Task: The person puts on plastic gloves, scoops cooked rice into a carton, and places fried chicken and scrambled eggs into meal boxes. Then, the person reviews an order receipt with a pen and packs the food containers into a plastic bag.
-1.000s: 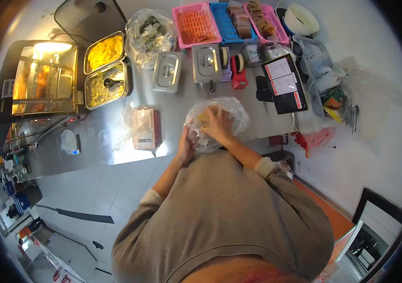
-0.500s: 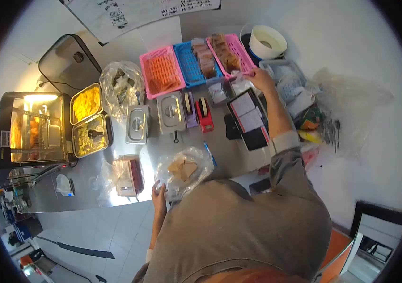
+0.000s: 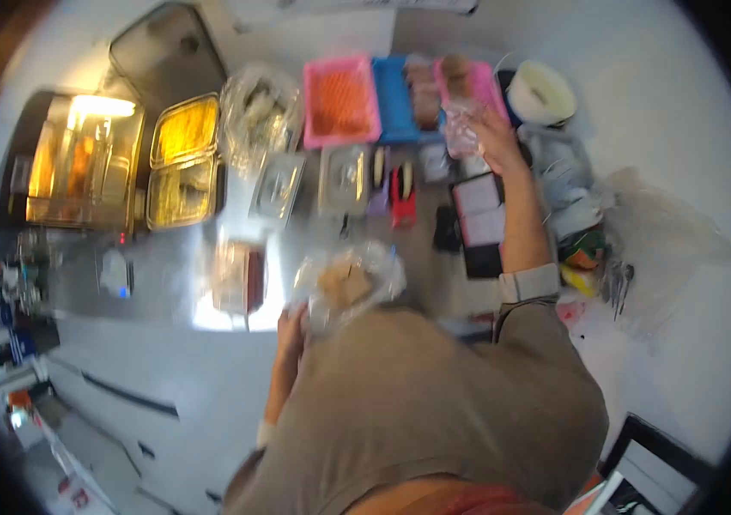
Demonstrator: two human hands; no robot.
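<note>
My right hand [image 3: 496,142] reaches over the far side of the counter, closed on a small clear plastic bag [image 3: 461,129]. The bag hangs in front of a pink basket [image 3: 497,93] and a blue basket [image 3: 394,103], both with flat brown packets in them. Low by the counter's front edge, my left hand [image 3: 292,324] is closed at the edge of a larger clear bag [image 3: 387,273]. Folded brown pieces [image 3: 345,284] lie inside that bag. Motion blur softens the fingers of both hands.
A lit glass warming cabinet [image 3: 82,167] stands left, beside trays of yellow food [image 3: 185,130]. Lidded steel containers [image 3: 345,180], a red tape dispenser [image 3: 403,202] and a tablet-like device [image 3: 479,225] fill the middle. A white bucket [image 3: 543,93] stands back right.
My right hand has lifted the small clear bag up from beside the baskets. My left hand stays by the larger bag. The whole view has shifted and blurred.
</note>
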